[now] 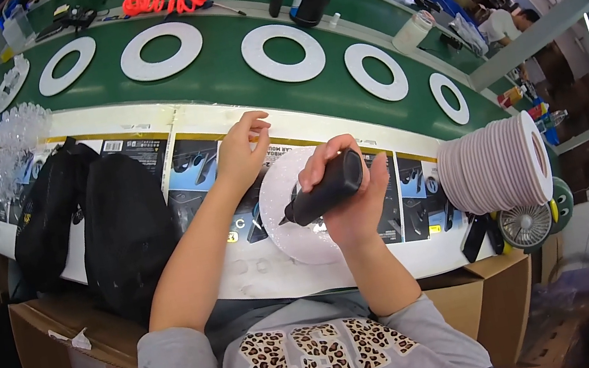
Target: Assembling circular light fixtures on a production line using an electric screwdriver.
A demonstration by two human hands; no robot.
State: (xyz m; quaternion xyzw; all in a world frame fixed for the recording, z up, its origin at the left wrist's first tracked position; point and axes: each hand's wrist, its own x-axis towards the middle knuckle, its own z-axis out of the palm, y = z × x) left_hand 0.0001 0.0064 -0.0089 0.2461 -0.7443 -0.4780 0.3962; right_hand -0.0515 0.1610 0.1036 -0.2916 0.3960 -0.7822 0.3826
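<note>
Right hand [355,213]: fingers clamped around one black bottle [327,190], tilted over one white disc [295,243].
Left hand [245,151]: fingers slightly apart, near the disc.
Green surface [221,47]: five flat white rings [254,58].

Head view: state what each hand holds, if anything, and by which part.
The right hand holds a black bottle, grip around the bottle's wide body; the left hand holds nothing.

A wide fisheye looks down from the head — left hand [240,154] and right hand [355,222] close below.
</note>
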